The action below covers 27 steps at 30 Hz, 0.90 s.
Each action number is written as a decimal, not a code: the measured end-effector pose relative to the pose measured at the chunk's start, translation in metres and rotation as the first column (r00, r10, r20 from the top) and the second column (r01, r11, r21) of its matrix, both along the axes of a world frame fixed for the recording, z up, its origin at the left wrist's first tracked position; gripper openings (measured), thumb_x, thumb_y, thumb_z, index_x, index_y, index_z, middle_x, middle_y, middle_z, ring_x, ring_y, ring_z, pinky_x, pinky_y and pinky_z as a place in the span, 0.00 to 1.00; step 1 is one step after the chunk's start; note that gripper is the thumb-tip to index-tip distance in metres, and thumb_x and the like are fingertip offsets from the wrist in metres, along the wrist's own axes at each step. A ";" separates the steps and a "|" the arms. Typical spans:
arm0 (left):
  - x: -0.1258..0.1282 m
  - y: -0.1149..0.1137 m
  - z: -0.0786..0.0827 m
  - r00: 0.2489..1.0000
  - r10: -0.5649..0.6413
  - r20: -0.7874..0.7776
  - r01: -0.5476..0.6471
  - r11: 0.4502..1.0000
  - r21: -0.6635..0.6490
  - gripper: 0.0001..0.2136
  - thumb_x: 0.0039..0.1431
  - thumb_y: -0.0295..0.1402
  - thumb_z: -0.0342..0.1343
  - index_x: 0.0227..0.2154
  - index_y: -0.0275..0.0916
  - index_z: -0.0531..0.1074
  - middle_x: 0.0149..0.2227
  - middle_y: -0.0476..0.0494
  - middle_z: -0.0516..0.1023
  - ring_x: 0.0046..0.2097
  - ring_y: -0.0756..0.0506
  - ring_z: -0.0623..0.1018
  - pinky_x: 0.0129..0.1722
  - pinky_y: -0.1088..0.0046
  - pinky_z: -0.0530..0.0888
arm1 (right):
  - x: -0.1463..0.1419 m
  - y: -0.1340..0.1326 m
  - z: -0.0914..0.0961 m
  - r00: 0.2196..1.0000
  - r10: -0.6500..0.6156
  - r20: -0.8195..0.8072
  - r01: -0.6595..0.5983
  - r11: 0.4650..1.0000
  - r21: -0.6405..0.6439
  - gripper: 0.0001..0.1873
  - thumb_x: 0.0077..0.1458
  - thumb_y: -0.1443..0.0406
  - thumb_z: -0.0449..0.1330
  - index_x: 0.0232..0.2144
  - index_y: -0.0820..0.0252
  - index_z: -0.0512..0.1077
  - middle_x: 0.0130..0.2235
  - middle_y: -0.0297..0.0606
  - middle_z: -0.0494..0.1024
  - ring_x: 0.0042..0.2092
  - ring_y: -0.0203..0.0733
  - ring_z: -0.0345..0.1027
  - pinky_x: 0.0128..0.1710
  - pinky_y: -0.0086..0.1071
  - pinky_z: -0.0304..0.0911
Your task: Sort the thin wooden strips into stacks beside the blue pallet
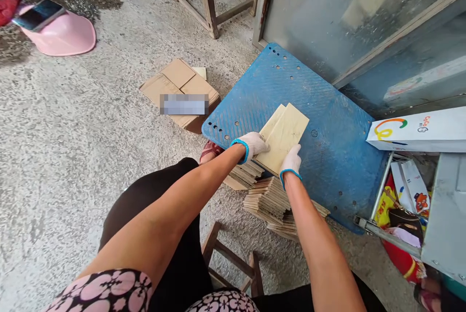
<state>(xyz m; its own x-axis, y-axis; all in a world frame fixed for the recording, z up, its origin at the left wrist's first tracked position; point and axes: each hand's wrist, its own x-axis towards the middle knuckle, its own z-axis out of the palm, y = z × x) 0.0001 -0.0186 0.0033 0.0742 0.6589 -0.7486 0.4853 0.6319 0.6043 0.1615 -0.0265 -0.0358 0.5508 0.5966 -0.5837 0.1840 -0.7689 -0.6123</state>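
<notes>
Both gloved hands are closed on a pale wooden sheet (282,138) lying near the blue board's (327,123) lower-left edge, the left hand (251,145) gripping its left side, the right hand (291,160) its near end, above stacked veneer sheets (267,198) on the floor.

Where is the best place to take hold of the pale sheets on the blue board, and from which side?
Probably the near short end, from the person's side. The sheets lie flat on the blue board, long axis pointing away, with their near end toward the stacks. The left hand and right hand already rest on that end's two corners.
</notes>
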 end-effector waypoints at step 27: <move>0.020 -0.172 0.181 0.645 0.033 0.764 -0.225 0.963 0.148 0.25 0.35 0.41 0.72 0.38 0.34 0.77 0.37 0.39 0.82 0.39 0.39 0.80 0.40 0.62 0.78 | 0.033 -0.260 0.112 0.985 0.137 0.102 -0.169 0.848 0.501 0.24 0.57 0.47 0.46 0.36 0.59 0.69 0.44 0.49 0.77 0.47 0.50 0.70 0.51 0.40 0.62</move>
<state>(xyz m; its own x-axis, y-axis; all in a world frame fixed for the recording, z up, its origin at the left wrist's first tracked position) 0.0200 -0.1903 0.1841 0.4468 0.8370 -0.3160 -0.2706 0.4631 0.8440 0.1944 -0.2864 0.0764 0.4520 0.8799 -0.1464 0.3225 -0.3142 -0.8929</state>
